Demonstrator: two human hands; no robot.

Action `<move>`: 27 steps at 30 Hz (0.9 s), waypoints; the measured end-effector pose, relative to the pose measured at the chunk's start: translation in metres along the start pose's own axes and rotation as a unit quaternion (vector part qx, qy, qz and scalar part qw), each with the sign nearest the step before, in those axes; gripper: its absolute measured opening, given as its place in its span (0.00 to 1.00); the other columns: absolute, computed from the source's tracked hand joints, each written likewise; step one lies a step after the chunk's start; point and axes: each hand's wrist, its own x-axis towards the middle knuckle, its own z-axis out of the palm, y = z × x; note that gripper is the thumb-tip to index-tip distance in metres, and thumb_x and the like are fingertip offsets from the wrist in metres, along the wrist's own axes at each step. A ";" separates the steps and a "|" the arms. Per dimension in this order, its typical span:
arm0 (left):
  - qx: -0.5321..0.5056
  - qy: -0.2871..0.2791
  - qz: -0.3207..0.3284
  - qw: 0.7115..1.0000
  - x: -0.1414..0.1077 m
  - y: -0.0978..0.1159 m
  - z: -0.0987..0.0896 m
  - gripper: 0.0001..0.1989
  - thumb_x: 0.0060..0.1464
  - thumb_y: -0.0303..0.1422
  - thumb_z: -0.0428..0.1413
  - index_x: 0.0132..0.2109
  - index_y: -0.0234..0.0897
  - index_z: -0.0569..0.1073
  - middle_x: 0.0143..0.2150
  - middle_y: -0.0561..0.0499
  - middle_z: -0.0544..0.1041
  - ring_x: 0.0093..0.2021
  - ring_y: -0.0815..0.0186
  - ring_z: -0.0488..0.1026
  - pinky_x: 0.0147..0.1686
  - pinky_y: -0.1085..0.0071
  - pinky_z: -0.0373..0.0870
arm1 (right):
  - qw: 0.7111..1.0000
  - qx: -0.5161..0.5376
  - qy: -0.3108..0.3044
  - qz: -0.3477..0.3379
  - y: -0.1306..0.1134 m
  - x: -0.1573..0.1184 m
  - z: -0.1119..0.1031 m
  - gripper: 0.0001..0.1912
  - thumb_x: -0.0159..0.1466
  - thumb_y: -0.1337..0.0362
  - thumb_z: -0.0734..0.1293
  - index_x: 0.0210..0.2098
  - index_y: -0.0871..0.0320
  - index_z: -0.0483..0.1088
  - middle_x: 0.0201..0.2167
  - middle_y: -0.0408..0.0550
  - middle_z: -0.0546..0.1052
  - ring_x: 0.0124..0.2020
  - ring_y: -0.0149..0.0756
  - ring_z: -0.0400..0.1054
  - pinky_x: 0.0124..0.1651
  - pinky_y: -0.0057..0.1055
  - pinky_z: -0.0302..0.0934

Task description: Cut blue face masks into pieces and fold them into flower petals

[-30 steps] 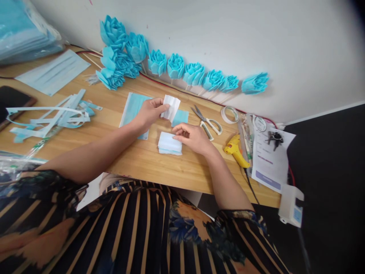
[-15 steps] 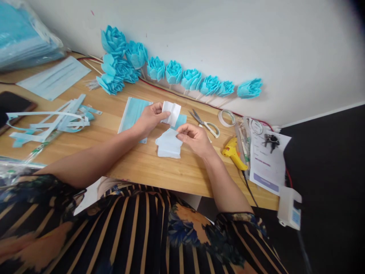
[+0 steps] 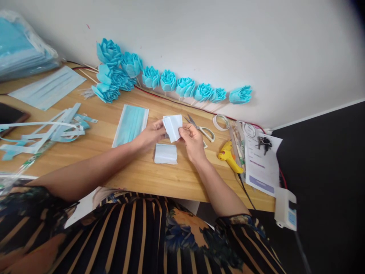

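We are seeing two thin, pale squares (image 3: 173,128) overlapping in the air above the middle of the table. The left hand (image 3: 152,136) is pinching their left side between thumb and fingers; the right hand (image 3: 192,141) is pinching the right side the same way. Half a second ago the hands were holding one square each, the right one just lifting its piece off the stack; now the pieces are meeting, and they are covering the blue square that was showing behind them.

The squares are looking whitish with a faint blue tint, lightly creased, their corners not quite lining up. Just nearer to us, the stack (image 3: 165,154) of similar pieces is lying flat, its top sheet gently wavy.

To the left, a pleated blue mask sheet (image 3: 131,125) is lying beyond the left forearm. To the right, scissors (image 3: 205,132) are resting partly behind the right hand, with a yellow glue gun (image 3: 230,157) farther right.

Wood grain is showing from the stack to the near edge of the table (image 3: 137,173). On the far side, blue flowers (image 3: 168,80) are lining the wall (image 3: 199,42), bounding the room for moving.
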 end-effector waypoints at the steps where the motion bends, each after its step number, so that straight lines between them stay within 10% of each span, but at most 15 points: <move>1: -0.014 -0.001 -0.006 1.000 0.000 0.001 0.000 0.14 0.48 0.36 0.64 0.41 0.34 0.76 0.39 0.47 0.80 0.41 0.62 0.77 0.45 0.65 0.71 | 1.000 0.009 0.006 0.001 0.000 0.000 0.000 0.16 0.58 0.49 0.69 0.37 0.54 0.66 0.23 0.39 0.72 0.26 0.32 0.69 0.32 0.31 0.68; 20: -0.007 0.000 0.038 0.999 0.001 -0.006 -0.004 0.19 0.50 0.40 0.65 0.44 0.33 0.74 0.39 0.47 0.79 0.41 0.62 0.76 0.44 0.66 0.70 | 0.998 -0.024 0.028 -0.049 -0.002 -0.005 0.003 0.10 0.62 0.55 0.67 0.35 0.54 0.67 0.22 0.38 0.70 0.23 0.28 0.63 0.26 0.25 0.61; 27: 0.000 0.002 0.039 0.999 0.004 -0.010 -0.010 0.19 0.51 0.39 0.64 0.47 0.34 0.75 0.44 0.45 0.80 0.45 0.60 0.76 0.46 0.64 0.71 | 0.987 -0.110 0.055 -0.103 0.002 0.000 -0.003 0.22 0.58 0.55 0.70 0.50 0.52 0.65 0.46 0.48 0.73 0.45 0.35 0.68 0.42 0.30 0.67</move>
